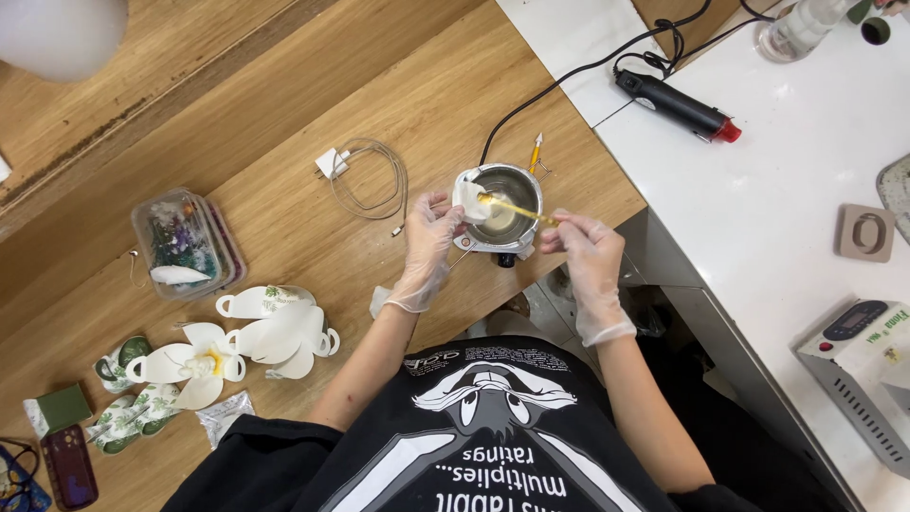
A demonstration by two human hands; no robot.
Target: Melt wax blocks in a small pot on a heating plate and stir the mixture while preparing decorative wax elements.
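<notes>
Over the small round steel pot point(505, 204) on the wooden desk point(284, 133), her gloved left hand point(428, 232) pinches a white petal-shaped piece point(469, 197); the right hand point(585, 239) grips a thin yellow brush point(517, 208) touching it.

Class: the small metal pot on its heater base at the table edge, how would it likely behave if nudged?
The metal pot looks rigid, so it would probably slide rather than flex. Its black cord may tug or resist. Sitting near the table edge with liquid apparently inside, it could spill or tip.
</notes>
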